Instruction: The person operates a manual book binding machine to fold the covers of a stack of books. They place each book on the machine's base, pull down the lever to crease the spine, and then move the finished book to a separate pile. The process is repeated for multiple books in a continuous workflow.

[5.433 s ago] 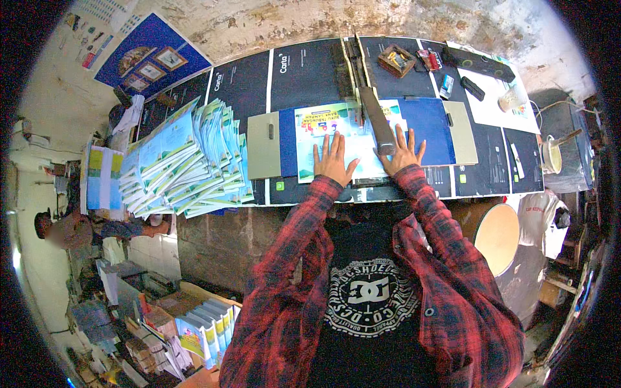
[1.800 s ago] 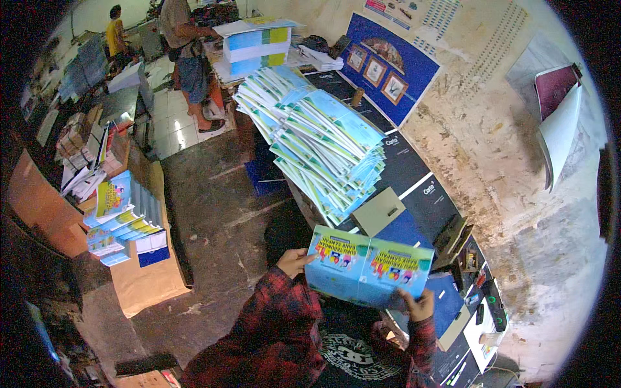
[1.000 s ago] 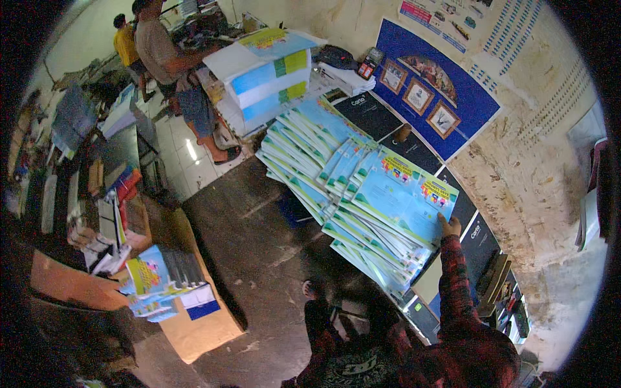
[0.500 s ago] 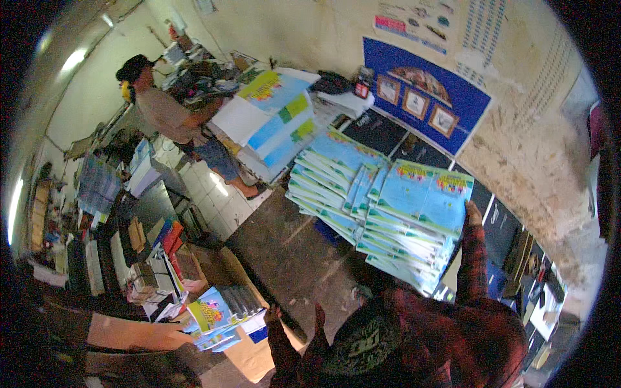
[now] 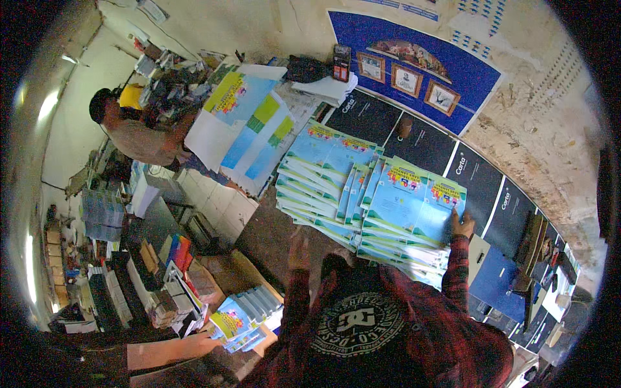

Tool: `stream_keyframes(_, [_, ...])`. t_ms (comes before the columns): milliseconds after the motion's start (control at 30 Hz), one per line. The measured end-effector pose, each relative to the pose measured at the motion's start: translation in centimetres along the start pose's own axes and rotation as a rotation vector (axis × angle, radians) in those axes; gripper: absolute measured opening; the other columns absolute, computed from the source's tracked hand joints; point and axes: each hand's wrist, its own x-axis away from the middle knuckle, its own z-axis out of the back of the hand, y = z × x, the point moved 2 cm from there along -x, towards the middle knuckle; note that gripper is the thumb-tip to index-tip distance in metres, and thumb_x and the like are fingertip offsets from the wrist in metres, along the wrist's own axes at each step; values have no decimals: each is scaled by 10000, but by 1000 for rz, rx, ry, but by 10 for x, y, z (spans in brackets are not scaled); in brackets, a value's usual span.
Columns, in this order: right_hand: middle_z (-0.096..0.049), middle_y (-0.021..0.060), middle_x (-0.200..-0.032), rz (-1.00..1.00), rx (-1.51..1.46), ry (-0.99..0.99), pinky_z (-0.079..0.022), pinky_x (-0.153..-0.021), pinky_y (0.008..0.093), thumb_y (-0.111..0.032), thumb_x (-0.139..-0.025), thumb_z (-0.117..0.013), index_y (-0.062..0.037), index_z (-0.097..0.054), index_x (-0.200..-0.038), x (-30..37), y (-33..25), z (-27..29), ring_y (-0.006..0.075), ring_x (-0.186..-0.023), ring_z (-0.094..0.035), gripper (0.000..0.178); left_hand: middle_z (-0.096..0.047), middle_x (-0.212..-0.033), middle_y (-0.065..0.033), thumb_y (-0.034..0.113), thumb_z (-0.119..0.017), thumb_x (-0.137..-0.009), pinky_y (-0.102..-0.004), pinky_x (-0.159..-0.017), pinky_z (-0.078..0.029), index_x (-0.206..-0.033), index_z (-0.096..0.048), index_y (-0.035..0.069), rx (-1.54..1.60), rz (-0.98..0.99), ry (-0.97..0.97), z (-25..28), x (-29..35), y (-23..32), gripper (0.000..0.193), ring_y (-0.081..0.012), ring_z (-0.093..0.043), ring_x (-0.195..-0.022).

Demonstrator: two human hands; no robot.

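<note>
Two overlapping stacks of blue and green printed cover sheets lie on the table. On the right stack (image 5: 404, 210), my right hand (image 5: 462, 226) has its fingers closed over the right edge of the top sheet. The left stack (image 5: 326, 155) is fanned in uneven layers, with a few narrow folded pieces (image 5: 352, 194) between the two. My left hand (image 5: 299, 251) is held over the brown tabletop just left of the stacks, fingers stretched and slightly blurred, with nothing in it.
A cardboard box (image 5: 249, 268) with blue-covered booklets (image 5: 231, 321) stands low at left. Across the table's far left corner lie large printed sheets (image 5: 242, 129), with a co-worker (image 5: 139, 132) beside them. Black boards (image 5: 427, 142) line the wall side; a blue folder (image 5: 498, 281) lies at right.
My left hand has moved forward from near the booklet box to the table beside the stacks. My right hand has shifted from beside the top sheet onto its edge. The view has tilted.
</note>
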Motion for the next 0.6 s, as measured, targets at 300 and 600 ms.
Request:
stream_keyframes(300, [-611, 249, -1217, 15, -177, -151, -461, -964, 377, -350, -769, -730, 43, -559, -1264, -36, -6, -1, 316, -1139, -602, 655, -445, -1330, -363, 664, -494, -853, -450, -1086, -328, -1312, -434, -118, -354, -293, -305, -197, -115, 135, 909, -446, -432, -1265])
stream_keyframes(600, [-583, 224, -1256, 79, 102, 135, -429, -1002, 397, -231, -799, -739, 18, -545, -1276, 2, -96, 32, 353, -1176, -557, 572, -468, -1326, -299, 499, -639, -843, -491, -1071, -331, -1318, -437, -58, -193, -428, -593, -179, -137, 154, 759, -441, -444, -1238])
